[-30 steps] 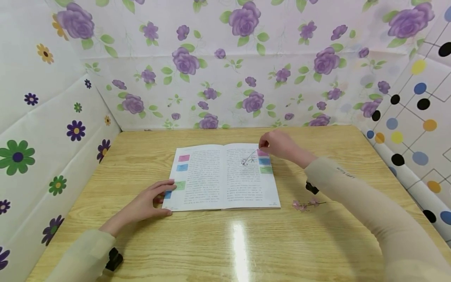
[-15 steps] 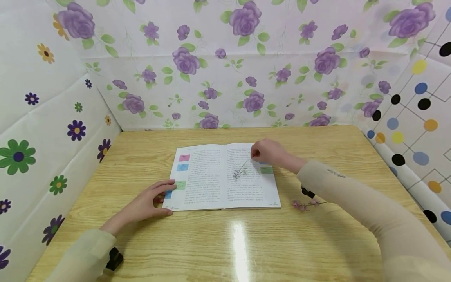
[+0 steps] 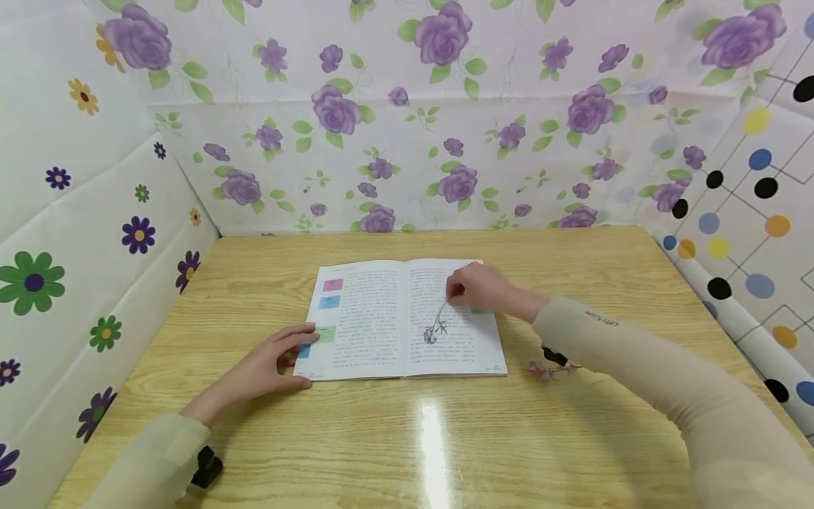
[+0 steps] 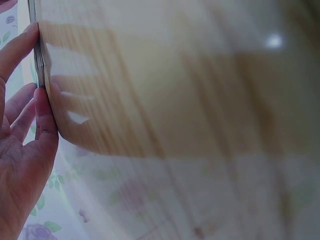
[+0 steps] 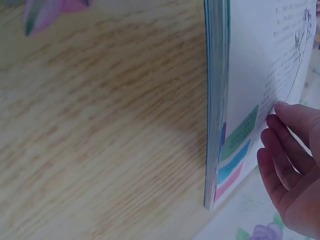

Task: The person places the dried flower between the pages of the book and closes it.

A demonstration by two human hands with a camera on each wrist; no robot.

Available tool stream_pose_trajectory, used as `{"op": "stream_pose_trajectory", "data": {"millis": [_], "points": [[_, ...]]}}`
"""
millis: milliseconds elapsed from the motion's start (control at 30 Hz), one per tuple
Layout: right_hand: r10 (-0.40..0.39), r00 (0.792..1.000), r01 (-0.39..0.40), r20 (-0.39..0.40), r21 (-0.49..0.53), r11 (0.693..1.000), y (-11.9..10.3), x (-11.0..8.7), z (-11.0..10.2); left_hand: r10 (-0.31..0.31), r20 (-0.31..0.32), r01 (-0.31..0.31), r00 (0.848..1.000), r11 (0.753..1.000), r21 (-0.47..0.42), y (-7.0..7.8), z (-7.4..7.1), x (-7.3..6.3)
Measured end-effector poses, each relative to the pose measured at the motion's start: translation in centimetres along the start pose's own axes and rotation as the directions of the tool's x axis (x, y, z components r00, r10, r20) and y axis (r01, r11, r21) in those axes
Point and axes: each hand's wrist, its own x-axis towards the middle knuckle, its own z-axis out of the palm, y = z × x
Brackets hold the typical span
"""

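An open book (image 3: 372, 318) lies on the wooden table, with coloured sticky notes along both outer margins. My left hand (image 3: 273, 360) rests at its left edge, index finger over the page and thumb by the lower corner; in the left wrist view that hand (image 4: 25, 135) touches the page edges. Over the right page, my right hand (image 3: 480, 290) pinches the thin stem of a dried flower sprig (image 3: 431, 335), its flower head pointing toward the near edge. The right wrist view shows the sprig (image 5: 300, 47) against the printed page, with the right hand (image 5: 295, 160) at its stem.
A pink flower sprig (image 3: 542, 371) lies on the table (image 3: 356, 445) to the right of the book, partly under the right forearm's outline. Floral-patterned cloth (image 3: 394, 141) stands behind the table, and more patterned cloth covers both sides.
My right hand has moved left and nearer, from the right page's upper corner inward, carrying the dried flower sprig lower across the page. My left hand has stayed in place.
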Motion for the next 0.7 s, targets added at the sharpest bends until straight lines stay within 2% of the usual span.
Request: {"op": "stream_pose_trajectory", "data": {"millis": [200,533,700], "points": [[-0.035,0.999,0.035,-0.016,0.020,0.999,0.1,-0.2,0.6,0.015,-0.007,-0.015,1.000,1.000,-0.006,0.3,-0.2,-0.1],[-0.023,0.998,0.020,-0.054,-0.062,0.998,0.1,-0.5,1.2,-0.002,0.006,0.002,1.000,1.000,-0.015,0.2,0.0,0.0],[-0.006,0.998,0.002,-0.056,-0.065,0.998,-0.1,-0.5,1.2,0.001,0.005,-0.001,1.000,1.000,-0.012,0.0,0.0,0.0]]}}
